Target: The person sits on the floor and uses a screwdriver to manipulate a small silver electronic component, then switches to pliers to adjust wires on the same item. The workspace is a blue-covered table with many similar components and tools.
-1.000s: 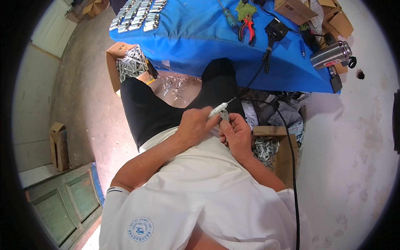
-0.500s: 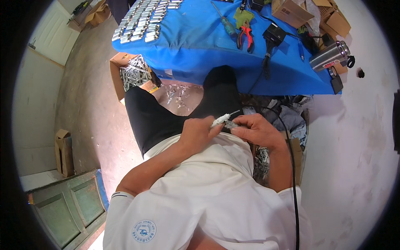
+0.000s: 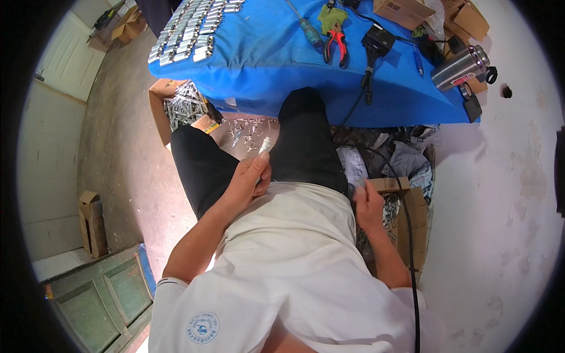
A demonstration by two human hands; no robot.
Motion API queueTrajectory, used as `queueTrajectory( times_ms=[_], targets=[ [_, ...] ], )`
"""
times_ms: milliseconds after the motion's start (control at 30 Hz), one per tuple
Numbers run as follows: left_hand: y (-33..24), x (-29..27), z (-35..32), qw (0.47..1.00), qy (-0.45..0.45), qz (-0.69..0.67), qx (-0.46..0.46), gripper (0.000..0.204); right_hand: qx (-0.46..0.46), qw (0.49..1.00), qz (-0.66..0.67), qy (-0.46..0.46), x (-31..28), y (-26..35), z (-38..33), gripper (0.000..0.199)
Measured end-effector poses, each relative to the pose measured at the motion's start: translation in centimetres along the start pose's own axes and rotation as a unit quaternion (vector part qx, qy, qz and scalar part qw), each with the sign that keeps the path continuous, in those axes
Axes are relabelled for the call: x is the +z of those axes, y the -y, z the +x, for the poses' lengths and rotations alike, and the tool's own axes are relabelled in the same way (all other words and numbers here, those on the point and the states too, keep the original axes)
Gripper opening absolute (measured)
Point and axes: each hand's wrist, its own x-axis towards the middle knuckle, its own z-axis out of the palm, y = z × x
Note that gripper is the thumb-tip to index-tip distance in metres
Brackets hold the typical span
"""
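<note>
My left hand (image 3: 250, 179) is closed around a slim white tube-like piece (image 3: 266, 145), held over my lap between my knees. The piece's ridged upper end sticks out past my thumb and points away from me; my fingers cover the rest. Over on the right, my right hand (image 3: 369, 206) is beside my hip, at the edge of an open cardboard box (image 3: 416, 226) with small metal parts (image 3: 391, 209) in it. That hand is smeared by motion, and whether it holds anything cannot be made out.
On the blue-covered table (image 3: 253, 53) lie rows of silver metal pieces (image 3: 187, 35), a screwdriver (image 3: 310, 32), red-handled pliers (image 3: 335, 47), a black adapter (image 3: 376, 41) and a steel flask (image 3: 462, 67). A box of metal parts (image 3: 185, 106) stands below left. A black cable (image 3: 410, 247) hangs at my right.
My hands have parted: the left moved left with the white piece and tilted it upright, while the right dropped right toward the box. The small metallic part in my right fingers no longer shows.
</note>
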Motion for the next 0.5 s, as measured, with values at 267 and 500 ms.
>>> queueTrajectory(
  times_ms=[267, 500],
  targets=[
    [0.0, 0.2, -1.1, 0.993, 0.063, -0.091, -0.053, 0.06, 0.131, 0.942, -0.308, 0.006, -5.6, -8.3, -3.1, 0.033],
    [-1.1, 1.4, -1.0, 0.996, 0.031, 0.061, -0.058, 0.065, -0.374, 0.926, -0.038, -0.025, 1.5, 15.4, 3.0, 0.04]
  ],
)
